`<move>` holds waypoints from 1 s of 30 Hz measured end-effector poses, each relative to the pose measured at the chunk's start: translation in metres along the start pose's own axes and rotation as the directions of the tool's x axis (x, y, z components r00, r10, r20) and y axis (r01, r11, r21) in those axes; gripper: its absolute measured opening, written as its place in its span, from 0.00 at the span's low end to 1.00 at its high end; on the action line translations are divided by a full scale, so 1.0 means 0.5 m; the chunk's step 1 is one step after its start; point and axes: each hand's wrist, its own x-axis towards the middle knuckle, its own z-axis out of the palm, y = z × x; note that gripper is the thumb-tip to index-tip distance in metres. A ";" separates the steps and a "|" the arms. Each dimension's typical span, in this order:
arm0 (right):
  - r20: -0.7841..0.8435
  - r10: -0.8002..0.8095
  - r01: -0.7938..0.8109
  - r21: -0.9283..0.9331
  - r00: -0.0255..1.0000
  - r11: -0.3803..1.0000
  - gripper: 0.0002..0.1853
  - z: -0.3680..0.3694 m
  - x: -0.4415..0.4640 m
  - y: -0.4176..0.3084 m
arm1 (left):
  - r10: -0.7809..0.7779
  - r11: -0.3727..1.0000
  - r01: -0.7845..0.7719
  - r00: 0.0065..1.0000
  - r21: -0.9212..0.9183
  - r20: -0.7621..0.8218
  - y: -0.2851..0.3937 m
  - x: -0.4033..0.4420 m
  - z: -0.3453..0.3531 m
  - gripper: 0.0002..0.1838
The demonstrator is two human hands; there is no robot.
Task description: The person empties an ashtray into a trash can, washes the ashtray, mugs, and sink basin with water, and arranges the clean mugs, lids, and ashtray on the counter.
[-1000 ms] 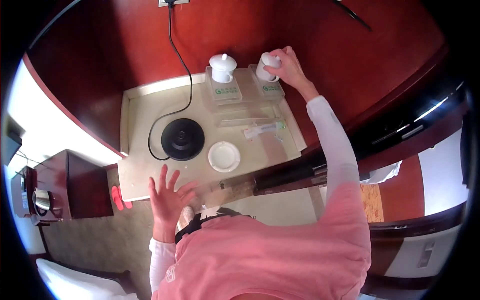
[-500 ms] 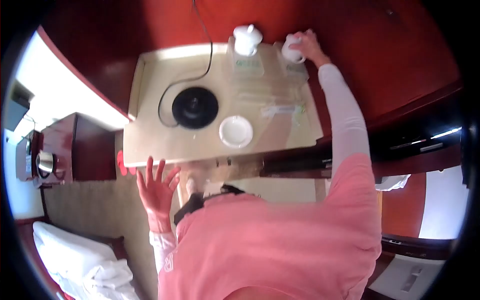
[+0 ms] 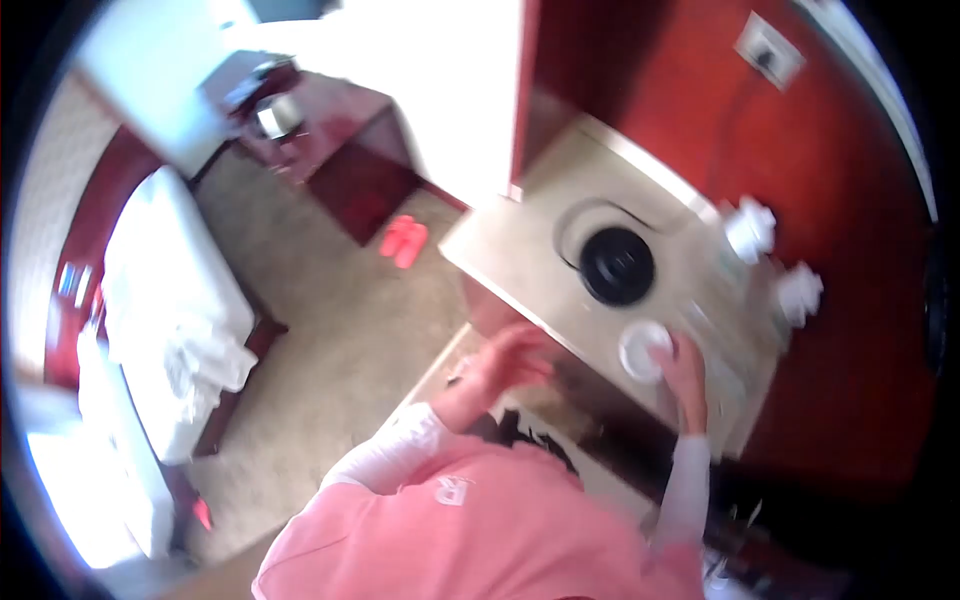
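My right hand (image 3: 684, 372) is at the near side of a round white ashtray (image 3: 636, 348) on the pale countertop (image 3: 500, 245). Its fingers bend over the ashtray's rim; blur softens the exact contact. My left hand (image 3: 510, 360) hovers just off the counter's front edge, its fingers apart and blurred, with nothing in it. Beyond the ashtray lies a black round kettle base (image 3: 617, 266) with its cord. Towards the wall stand a white lidded cup (image 3: 750, 230) and a second white cup (image 3: 800, 295), both smeared by motion.
A wall socket (image 3: 769, 50) sits above the counter. Red slippers (image 3: 404, 241) lie on the carpet to the left, near a dark red cabinet (image 3: 365, 175) with a metal kettle (image 3: 278, 116) on top. A bed with white bedding (image 3: 175, 310) is further left.
The view has swung left and tilted. My right hand has left the white cup by the wall and come to the ashtray. My left hand has moved in towards the counter's front.
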 end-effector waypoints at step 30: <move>0.082 -0.996 0.920 0.391 -0.042 -0.007 0.27 0.853 -0.228 -1.410 | 0.412 0.484 -0.791 0.584 -0.375 -0.700 0.455 -0.670 -0.877 0.26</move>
